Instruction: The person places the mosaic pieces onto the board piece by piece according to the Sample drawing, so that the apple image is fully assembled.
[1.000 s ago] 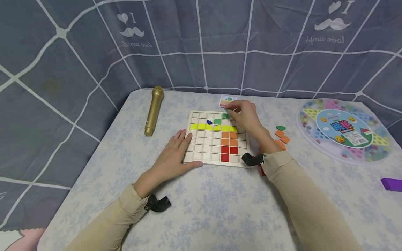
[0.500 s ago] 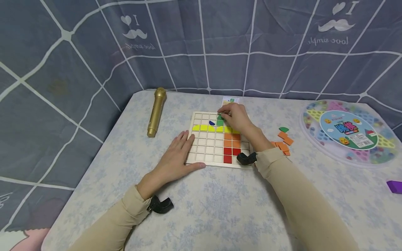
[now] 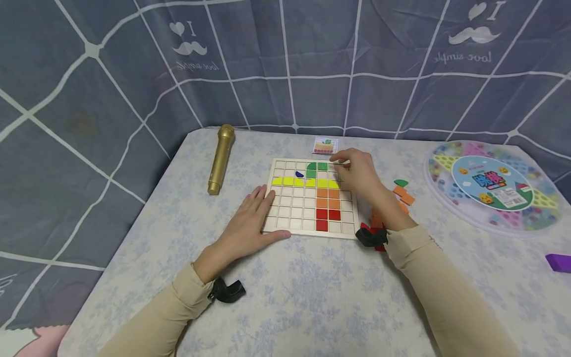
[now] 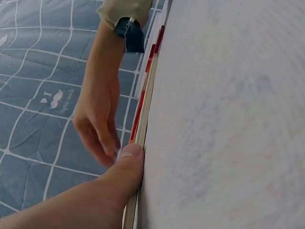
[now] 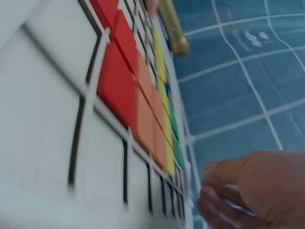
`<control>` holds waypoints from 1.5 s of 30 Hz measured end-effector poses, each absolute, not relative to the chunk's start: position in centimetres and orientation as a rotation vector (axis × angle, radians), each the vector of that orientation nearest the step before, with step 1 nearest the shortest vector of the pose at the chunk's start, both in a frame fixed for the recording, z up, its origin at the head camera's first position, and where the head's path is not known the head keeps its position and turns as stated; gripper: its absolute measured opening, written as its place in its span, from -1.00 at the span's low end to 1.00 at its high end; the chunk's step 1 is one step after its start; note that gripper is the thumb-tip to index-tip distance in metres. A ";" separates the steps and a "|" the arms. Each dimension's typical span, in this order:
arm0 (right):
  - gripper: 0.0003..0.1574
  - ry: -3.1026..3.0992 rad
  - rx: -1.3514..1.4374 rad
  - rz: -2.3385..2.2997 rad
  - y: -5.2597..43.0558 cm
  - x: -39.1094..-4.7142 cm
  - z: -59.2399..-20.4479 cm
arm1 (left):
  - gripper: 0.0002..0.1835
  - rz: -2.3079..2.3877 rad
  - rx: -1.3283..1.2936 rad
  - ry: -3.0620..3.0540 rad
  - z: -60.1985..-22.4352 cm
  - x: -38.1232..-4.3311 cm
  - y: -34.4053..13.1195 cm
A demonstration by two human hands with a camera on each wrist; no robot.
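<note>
A white gridded board (image 3: 285, 201) lies on the table. My left hand (image 3: 245, 218) rests at its left side, fingers straight along the edge and thumb at the front left corner; the left wrist view shows the thumb (image 4: 126, 167) against the rim. Above the board's back right corner hovers my right hand (image 3: 359, 171), fingers loosely bent with nothing visible between them. In the grid sit a rounded green piece (image 3: 311, 166), green squares (image 3: 322, 166), a row of yellow pieces (image 3: 289, 181), orange squares (image 3: 327, 198) and red squares (image 3: 322, 214). A small blue piece (image 3: 299, 174) lies behind the yellow row.
A picture card (image 3: 325, 146) lies behind the board. Loose orange pieces (image 3: 405, 197) and a green one (image 3: 401, 183) are at the right, with red ones partly under the right wrist. A gold microphone (image 3: 220, 158), a round game box (image 3: 490, 186) and a purple block (image 3: 557, 263) surround these.
My right hand carried a green piece left to the board's back row, then drew back to the right without it. The rounded green piece now shows there. My left hand stays put.
</note>
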State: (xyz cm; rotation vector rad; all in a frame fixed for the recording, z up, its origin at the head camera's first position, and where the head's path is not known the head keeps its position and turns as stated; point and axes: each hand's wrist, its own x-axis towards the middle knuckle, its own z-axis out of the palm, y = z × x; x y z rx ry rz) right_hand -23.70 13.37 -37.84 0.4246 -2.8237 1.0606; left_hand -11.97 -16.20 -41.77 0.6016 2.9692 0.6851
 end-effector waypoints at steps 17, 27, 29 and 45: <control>-0.60 -2.931 0.034 0.965 23.1 -20.2 -35.6 | 0.21 0.679 0.570 2.947 -41.8 -12.0 -16.0; -0.71 -2.925 -0.127 0.755 23.3 -19.9 -37.2 | 0.20 0.692 0.579 2.952 -41.7 -12.0 -16.1; -0.74 -2.894 -0.121 0.772 23.3 -19.9 -37.4 | 0.20 0.692 0.580 2.957 -41.7 -11.9 -16.1; -0.82 -2.883 -0.048 0.974 23.6 -20.3 -38.1 | 0.20 0.696 0.594 2.969 -41.5 -11.8 -16.0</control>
